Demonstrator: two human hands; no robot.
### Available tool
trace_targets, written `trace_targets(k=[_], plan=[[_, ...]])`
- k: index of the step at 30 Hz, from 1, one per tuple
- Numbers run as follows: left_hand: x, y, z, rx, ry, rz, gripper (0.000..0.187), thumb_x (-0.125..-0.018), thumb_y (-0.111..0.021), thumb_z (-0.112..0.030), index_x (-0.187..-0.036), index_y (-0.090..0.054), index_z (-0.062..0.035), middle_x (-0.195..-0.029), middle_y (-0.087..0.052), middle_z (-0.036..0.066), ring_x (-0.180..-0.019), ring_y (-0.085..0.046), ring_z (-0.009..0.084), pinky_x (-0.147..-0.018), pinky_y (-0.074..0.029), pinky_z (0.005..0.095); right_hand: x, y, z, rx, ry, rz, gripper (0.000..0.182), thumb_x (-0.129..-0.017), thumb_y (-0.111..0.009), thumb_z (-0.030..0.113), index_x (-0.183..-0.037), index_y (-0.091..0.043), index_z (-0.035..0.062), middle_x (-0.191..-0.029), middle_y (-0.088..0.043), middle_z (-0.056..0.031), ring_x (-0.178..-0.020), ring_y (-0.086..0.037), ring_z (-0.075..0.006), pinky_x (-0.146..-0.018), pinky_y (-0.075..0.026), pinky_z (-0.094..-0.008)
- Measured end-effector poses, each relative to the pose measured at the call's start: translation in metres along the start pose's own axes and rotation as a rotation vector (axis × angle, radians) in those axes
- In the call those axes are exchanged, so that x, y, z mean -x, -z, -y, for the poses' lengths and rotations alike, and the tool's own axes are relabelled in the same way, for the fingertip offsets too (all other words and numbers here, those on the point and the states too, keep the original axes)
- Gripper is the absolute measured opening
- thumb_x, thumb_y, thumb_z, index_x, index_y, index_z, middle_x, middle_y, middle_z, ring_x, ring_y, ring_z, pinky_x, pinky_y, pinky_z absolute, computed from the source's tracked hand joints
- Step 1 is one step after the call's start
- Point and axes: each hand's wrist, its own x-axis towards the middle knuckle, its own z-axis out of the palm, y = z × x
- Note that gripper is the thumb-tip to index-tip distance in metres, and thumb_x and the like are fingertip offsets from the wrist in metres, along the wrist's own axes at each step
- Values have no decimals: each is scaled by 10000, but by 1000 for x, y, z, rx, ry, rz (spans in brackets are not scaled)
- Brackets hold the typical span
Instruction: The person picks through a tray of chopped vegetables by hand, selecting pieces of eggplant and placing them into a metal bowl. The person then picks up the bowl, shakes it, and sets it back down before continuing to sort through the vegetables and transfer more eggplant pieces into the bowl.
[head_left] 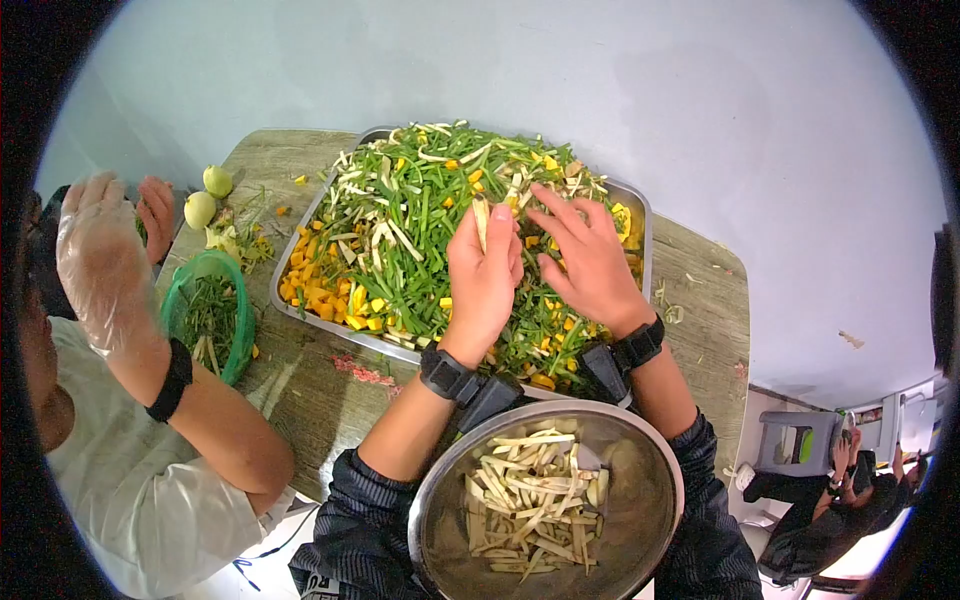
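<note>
My left hand [484,275] is closed, with a pale vegetable strip [481,222] sticking up between thumb and fingers. Beside it, my right hand [592,258] has its fingers apart over the heap, fingertips close to some pale pieces. Both hands are above a large metal tray [647,225] piled with cut green stalks [425,215], orange-yellow cubes [318,290] and whitish strips. Below my wrists a steel bowl [640,500] holds many pale vegetable strips [535,500]. Black bands are around both wrists.
On the left, a person with a gloved hand [105,265] raised sits near a green mesh basket [243,320] of cut greens. Two pale round vegetables [200,210] lie on the wooden table [700,300]. At right, another person sits by a grey bin [790,445]. A wall stands behind the table.
</note>
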Motion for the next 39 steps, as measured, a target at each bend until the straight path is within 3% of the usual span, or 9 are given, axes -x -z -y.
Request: trace_targets(k=[9, 14, 23, 27, 29, 39], plan=[[0, 1, 0, 27, -7, 2, 329, -1084, -476, -350, -853, -454, -118, -622, -367, -57, -484, -306, 38, -426, -216, 221, 1, -1, 2, 9, 13, 19, 642, -834, -679, 221, -1420, -483, 50, -1557, -401, -93, -1270, -442, -356, -1088, -371, -478], [-1, 1, 2, 36, -7, 3, 332, -1083, -476, -354, -855, -463, -114, -619, -363, -60, -486, -305, 39, -432, -218, 223, 1, 0, 1, -48, -44, 47, 646, -840, -682, 235, -1416, -469, 35, -1555, -386, -130, -1288, -428, -370, -1104, -359, -475], [0, 1, 3, 21, 3, -8, 326, -1080, -480, -353, -866, -474, -107, -617, -361, -58, -490, -302, 42, -436, -219, 227, 3, -1, 4, 75, -19, 82, 757, -871, -658, 336, -1473, -400, -44, -1626, -296, -118, -1319, -397, -375, -1104, -354, -475], [0, 1, 4, 29, 1, 5, 321, -1081, -477, -345, -866, -473, -106, -617, -361, -56, -492, -305, 43, -437, -222, 229, 4, 1, 6, 23, -61, 122, 735, -875, -652, 300, -1489, -400, -15, -1627, -299, -111, -1365, -356, -387, -1157, -307, -484], [0, 1, 3, 24, 3, -5, 314, -1081, -476, -336, -866, -477, -106, -616, -361, -57, -492, -306, 44, -438, -223, 228, 4, -1, 4, 49, -22, 67, 740, -869, -672, 344, -1456, -430, -35, -1568, -369, -136, -1307, -409, -373, -1095, -354, -469], [1, 2, 2, 38, 17, 7, 309, -1077, -479, -338, -878, -487, -102, -621, -366, -56, -491, -306, 45, -440, -226, 229, 2, 0, 2, -17, -27, -1, 483, -873, -686, 310, -1228, -580, 0, -1488, -440, -166, -1295, -422, -388, -1086, -357, -491]])
